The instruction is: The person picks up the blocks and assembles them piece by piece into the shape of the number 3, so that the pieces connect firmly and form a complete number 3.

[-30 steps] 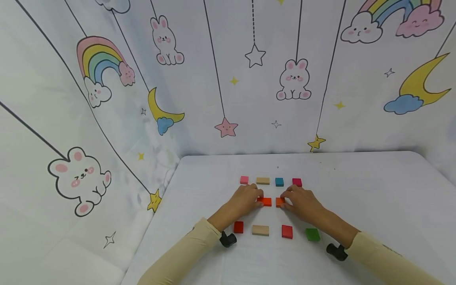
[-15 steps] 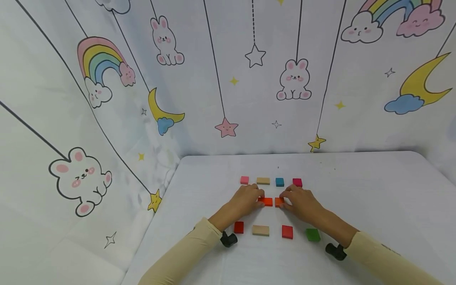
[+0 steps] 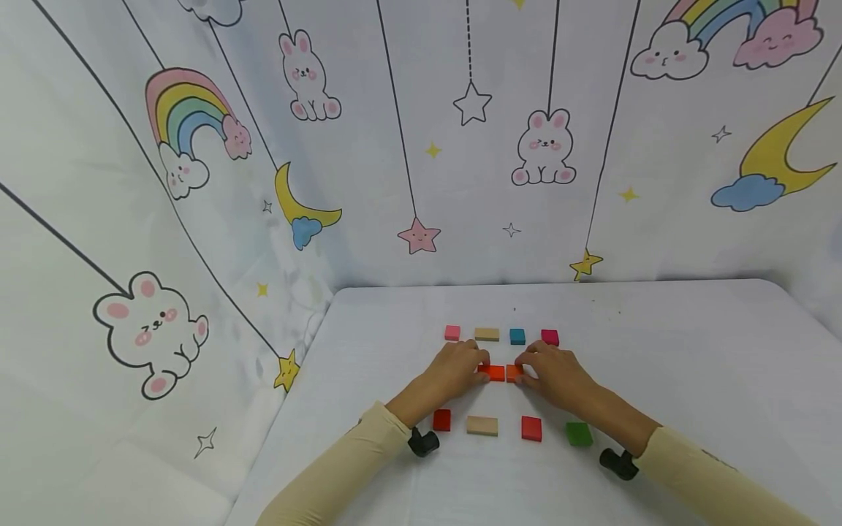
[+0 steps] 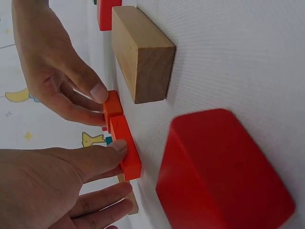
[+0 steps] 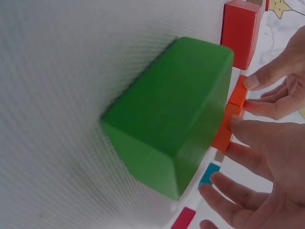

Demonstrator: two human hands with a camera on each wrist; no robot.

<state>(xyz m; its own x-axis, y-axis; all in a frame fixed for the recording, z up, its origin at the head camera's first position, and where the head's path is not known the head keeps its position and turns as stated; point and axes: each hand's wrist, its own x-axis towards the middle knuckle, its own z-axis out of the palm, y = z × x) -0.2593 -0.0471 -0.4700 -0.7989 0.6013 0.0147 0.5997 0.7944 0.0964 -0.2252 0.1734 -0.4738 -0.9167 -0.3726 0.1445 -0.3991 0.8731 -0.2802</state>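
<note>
My left hand [image 3: 454,369] pinches a long red-orange block [image 3: 496,373] between thumb and fingers on the white tabletop. From the right, my right hand [image 3: 559,376] pinches a shorter orange block [image 3: 511,373]. The two blocks lie end to end in one line, with at most a hairline gap in the head view. In the left wrist view, the left thumb presses on the side of the red-orange block [image 4: 126,150], and the orange block [image 4: 113,109] sits at its far end. Fingers hide the outer ends of both blocks.
Behind the hands runs a row: pink block [image 3: 452,333], wooden block [image 3: 487,334], blue block [image 3: 517,337], crimson block [image 3: 550,337]. Nearer lie a dark red block [image 3: 442,420], wooden block [image 3: 482,426], red block [image 3: 531,429] and green block [image 3: 579,434].
The right hand has slid the orange block left, and the gap to the red-orange block has shrunk to almost nothing. My left hand keeps its grip, nearly still.
</note>
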